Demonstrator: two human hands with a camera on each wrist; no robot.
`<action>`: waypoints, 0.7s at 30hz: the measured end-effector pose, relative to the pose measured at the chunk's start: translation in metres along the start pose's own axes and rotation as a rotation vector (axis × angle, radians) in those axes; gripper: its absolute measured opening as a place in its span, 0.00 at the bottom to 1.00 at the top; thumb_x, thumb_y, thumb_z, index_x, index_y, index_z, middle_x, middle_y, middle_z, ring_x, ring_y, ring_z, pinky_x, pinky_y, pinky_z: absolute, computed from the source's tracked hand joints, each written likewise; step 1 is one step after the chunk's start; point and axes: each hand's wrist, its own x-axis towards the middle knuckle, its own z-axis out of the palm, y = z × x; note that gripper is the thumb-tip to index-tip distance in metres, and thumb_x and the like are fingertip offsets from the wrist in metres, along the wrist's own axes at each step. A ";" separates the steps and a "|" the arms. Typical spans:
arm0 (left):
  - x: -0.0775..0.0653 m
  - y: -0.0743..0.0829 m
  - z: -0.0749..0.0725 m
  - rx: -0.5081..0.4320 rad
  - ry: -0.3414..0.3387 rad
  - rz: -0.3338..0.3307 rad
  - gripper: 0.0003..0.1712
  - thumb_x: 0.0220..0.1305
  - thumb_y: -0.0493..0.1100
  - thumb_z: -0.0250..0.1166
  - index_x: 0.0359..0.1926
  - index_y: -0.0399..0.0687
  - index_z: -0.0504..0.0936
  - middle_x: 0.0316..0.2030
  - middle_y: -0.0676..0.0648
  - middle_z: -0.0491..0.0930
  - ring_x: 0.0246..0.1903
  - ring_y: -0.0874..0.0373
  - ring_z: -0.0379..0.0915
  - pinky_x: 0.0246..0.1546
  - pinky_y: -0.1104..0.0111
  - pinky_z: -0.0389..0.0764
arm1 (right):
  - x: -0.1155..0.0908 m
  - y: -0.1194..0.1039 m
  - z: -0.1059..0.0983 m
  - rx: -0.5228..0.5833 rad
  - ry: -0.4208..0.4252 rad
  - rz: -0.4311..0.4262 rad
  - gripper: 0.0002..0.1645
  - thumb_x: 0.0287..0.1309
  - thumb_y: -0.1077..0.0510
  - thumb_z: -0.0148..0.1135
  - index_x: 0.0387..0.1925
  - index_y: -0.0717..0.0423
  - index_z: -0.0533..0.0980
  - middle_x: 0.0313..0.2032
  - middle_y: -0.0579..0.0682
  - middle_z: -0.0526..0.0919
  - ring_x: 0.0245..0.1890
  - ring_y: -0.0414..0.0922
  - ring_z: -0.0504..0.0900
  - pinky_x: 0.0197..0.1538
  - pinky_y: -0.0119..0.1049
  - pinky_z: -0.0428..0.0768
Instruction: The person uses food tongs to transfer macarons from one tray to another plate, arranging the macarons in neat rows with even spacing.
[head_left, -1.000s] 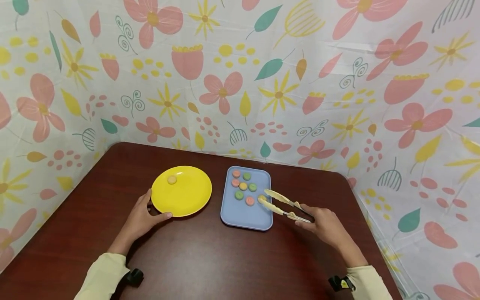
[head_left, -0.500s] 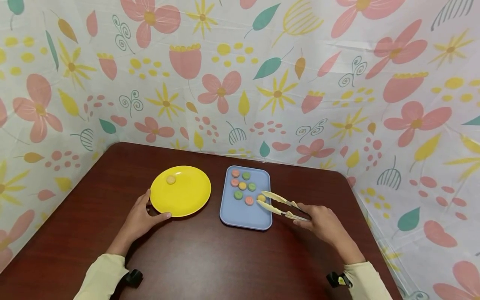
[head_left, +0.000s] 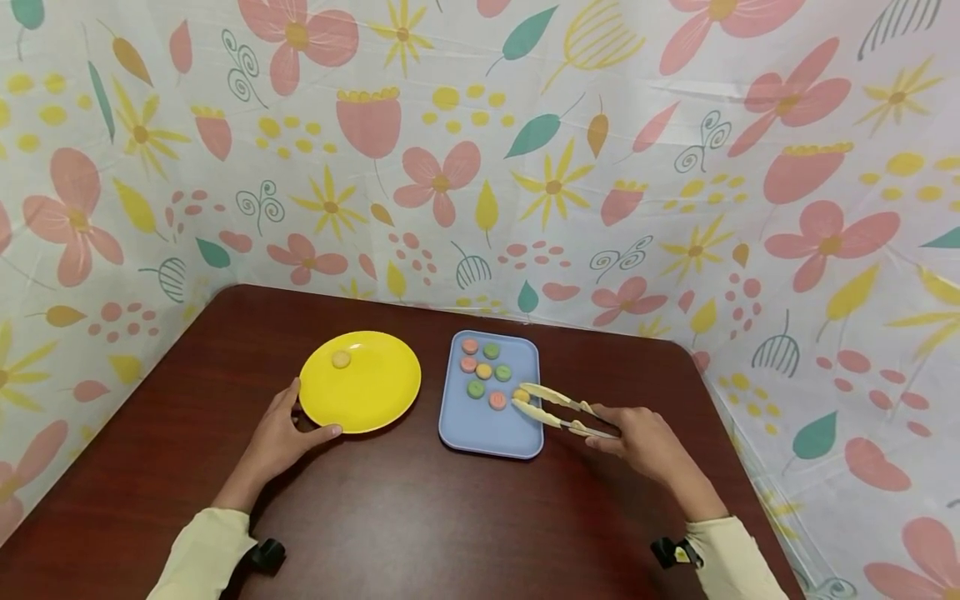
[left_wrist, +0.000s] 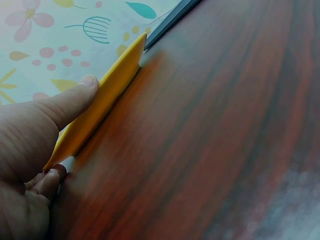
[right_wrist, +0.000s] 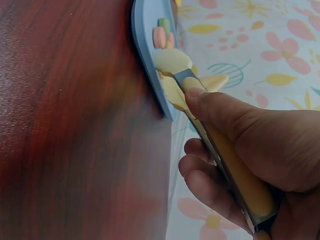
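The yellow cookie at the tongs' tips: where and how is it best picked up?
Pinch the yellow cookie by opposite sides of its round edge, probably best from the right of the blue tray. It's a low disc, a pink cookie lies to its left, and the tongs in the right hand straddle it; whether they touch is unclear.
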 end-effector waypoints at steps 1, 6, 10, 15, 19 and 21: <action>0.000 0.000 0.000 0.000 0.000 0.000 0.74 0.55 0.64 0.76 0.81 0.36 0.37 0.72 0.27 0.53 0.61 0.37 0.66 0.58 0.42 0.72 | 0.000 0.001 0.001 0.006 0.000 0.000 0.27 0.58 0.50 0.75 0.58 0.53 0.83 0.36 0.43 0.85 0.27 0.38 0.73 0.32 0.38 0.72; 0.000 0.000 -0.002 -0.006 0.004 0.001 0.73 0.55 0.64 0.76 0.81 0.37 0.37 0.73 0.27 0.52 0.63 0.36 0.64 0.60 0.40 0.71 | -0.001 0.005 0.003 0.051 0.006 0.017 0.32 0.58 0.48 0.75 0.62 0.56 0.80 0.36 0.45 0.86 0.28 0.39 0.73 0.32 0.36 0.72; -0.001 -0.001 -0.002 -0.010 0.008 0.007 0.73 0.55 0.64 0.76 0.81 0.37 0.38 0.73 0.27 0.52 0.62 0.36 0.64 0.59 0.40 0.71 | 0.000 0.007 0.003 0.087 0.014 0.032 0.36 0.58 0.46 0.75 0.64 0.59 0.79 0.33 0.44 0.85 0.27 0.40 0.71 0.30 0.34 0.69; 0.000 -0.001 -0.002 -0.006 0.008 0.012 0.73 0.56 0.64 0.76 0.81 0.37 0.38 0.72 0.27 0.53 0.62 0.37 0.65 0.59 0.41 0.72 | 0.003 0.006 0.002 0.095 0.040 0.030 0.38 0.58 0.46 0.75 0.65 0.59 0.77 0.31 0.46 0.85 0.26 0.40 0.71 0.28 0.34 0.68; 0.000 -0.002 -0.001 -0.005 0.010 0.014 0.73 0.55 0.65 0.76 0.81 0.37 0.38 0.72 0.27 0.54 0.61 0.37 0.65 0.59 0.41 0.72 | 0.008 0.003 0.000 0.078 0.095 0.006 0.37 0.58 0.46 0.75 0.65 0.58 0.78 0.44 0.53 0.89 0.31 0.42 0.75 0.33 0.37 0.72; 0.000 -0.003 -0.001 -0.006 0.010 0.015 0.73 0.55 0.65 0.76 0.82 0.38 0.38 0.72 0.28 0.54 0.61 0.38 0.65 0.59 0.42 0.72 | 0.010 -0.001 -0.002 0.070 0.108 0.002 0.37 0.59 0.46 0.75 0.65 0.58 0.78 0.44 0.53 0.89 0.31 0.42 0.75 0.34 0.38 0.72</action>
